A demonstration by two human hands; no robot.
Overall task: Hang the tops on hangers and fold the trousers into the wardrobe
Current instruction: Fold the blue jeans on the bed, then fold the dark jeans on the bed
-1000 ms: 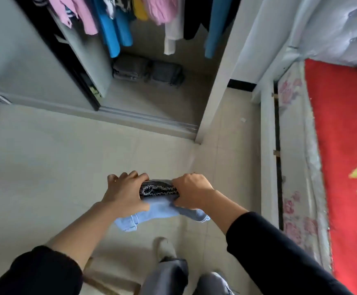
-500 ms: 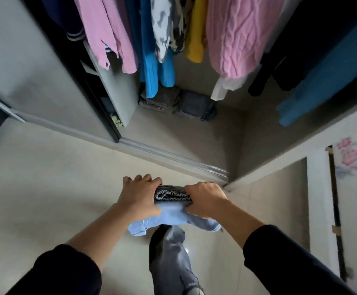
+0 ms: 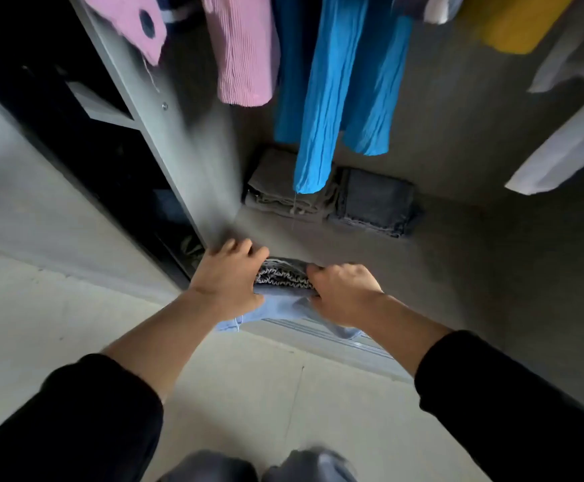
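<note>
both hands, left (image 3: pixel 229 278) and right (image 3: pixel 341 293), grip the folded trousers (image 3: pixel 283 290) over the wardrobe (image 3: pixel 318 245) sill; we should keep the stack level and set it beside the grey pile (image 3: pixel 376 203).

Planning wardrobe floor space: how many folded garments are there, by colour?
Taupe folded trousers: 1
Dark grey folded trousers: 1
Light blue folded trousers, gripped by left hand and right hand: 1
Dark zigzag-trimmed folded garment, same grip: 1
Total: 4
</note>
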